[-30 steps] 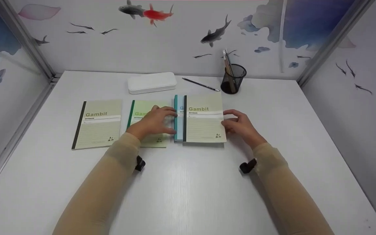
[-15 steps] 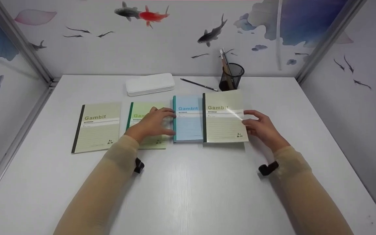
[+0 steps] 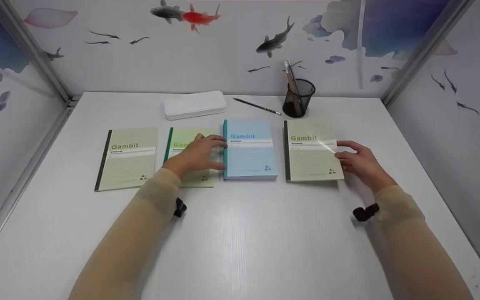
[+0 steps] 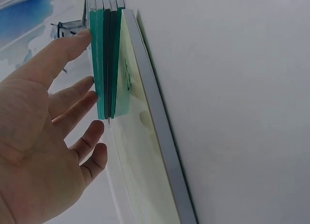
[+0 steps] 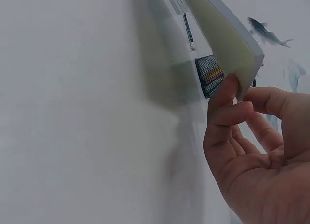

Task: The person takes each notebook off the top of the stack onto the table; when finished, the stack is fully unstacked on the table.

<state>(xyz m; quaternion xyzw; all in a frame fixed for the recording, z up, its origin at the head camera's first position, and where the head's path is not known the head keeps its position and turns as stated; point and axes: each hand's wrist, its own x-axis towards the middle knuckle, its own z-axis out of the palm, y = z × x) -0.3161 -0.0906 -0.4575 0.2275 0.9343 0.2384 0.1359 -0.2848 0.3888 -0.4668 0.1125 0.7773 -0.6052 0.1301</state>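
Note:
Several "Gambit" notebooks lie in a row on the white table [image 3: 240,241]. My left hand [image 3: 217,155] rests on a green notebook [image 3: 181,143], its straight fingers against the teal spines of the blue-topped stack [image 3: 250,152]. In the left wrist view that hand [image 4: 85,59] is open beside the stack's spines [image 4: 104,64], above the green notebook [image 4: 140,156]. My right hand [image 3: 340,150] pinches the right edge of an olive notebook with a black spine [image 3: 311,154], right of the stack. The right wrist view shows this hand [image 5: 237,95] holding the notebook's corner [image 5: 223,35] slightly off the table.
Another olive notebook [image 3: 127,160] lies at the far left. A white pencil case [image 3: 194,105], a loose pencil [image 3: 256,107] and a black mesh pen cup [image 3: 298,100] stand along the back. Fish-patterned partition walls enclose the table on three sides.
My right hand has drawn the olive notebook rightward off the blue stack, leaving a gap between them and uncovering the blue cover. My left hand has stayed at the stack's spine.

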